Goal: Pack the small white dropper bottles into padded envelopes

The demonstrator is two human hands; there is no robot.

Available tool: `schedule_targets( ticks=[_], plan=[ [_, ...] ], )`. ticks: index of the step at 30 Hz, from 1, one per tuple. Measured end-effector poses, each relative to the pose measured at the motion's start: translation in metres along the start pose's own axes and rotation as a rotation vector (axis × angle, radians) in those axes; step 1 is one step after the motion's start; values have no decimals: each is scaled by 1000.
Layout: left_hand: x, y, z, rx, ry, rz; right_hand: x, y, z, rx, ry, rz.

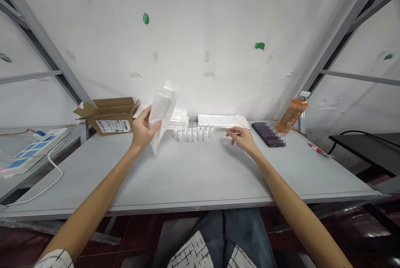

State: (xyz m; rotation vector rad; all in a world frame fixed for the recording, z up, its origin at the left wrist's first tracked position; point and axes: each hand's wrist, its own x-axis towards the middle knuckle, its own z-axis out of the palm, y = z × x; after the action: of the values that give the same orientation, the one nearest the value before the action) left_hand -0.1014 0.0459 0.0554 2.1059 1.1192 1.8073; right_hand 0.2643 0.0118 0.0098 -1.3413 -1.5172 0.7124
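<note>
My left hand (pixel 143 130) is closed on a thin white plastic bag (pixel 163 112), held up above the table and slightly tilted. Behind and below it, small white bottles (pixel 194 135) with thin loops at their tops stand close together in rows. My right hand (pixel 241 138) hovers to the right of the bottles, its fingers loosely bent and apart, with nothing visible in them. Behind the bottles lie a stack of white bags (pixel 179 118) and a flat white packet (pixel 220 121), the latter just beyond my right hand.
An open cardboard box (pixel 112 118) stands at the back left. To the right are a dark phone (pixel 265 134) and a leaning bottle of orange drink (pixel 292 114). A power strip (pixel 31 151) with a white cable lies far left. A white wall closes the table's back.
</note>
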Motion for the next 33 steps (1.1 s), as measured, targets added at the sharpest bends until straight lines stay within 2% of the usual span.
schedule_targets(
  ticks=[3,7,11,13,16,20,23,29,33],
  plan=[
    [48,-12,-7,289,-72,21,0,1,0,-21,-4,5],
    [91,-32,-1,524,-290,107,1,3,0,-36,-17,4],
    [98,-62,14,688,-534,130,1,5,1,-33,-14,-14],
    [93,-79,19,789,-603,132,1,5,2,-31,-16,-33],
    [83,-100,20,866,-599,116,0,4,3,-43,-22,-54],
    [72,-114,15,888,-592,164,-1,3,3,-66,-13,-76],
    [67,-118,11,911,-563,219,-1,1,3,-87,-6,-87],
    [64,-117,4,877,-423,250,0,6,2,-157,-17,-115],
    [64,-114,0,839,-422,281,9,17,1,-327,100,-156]
  ],
)
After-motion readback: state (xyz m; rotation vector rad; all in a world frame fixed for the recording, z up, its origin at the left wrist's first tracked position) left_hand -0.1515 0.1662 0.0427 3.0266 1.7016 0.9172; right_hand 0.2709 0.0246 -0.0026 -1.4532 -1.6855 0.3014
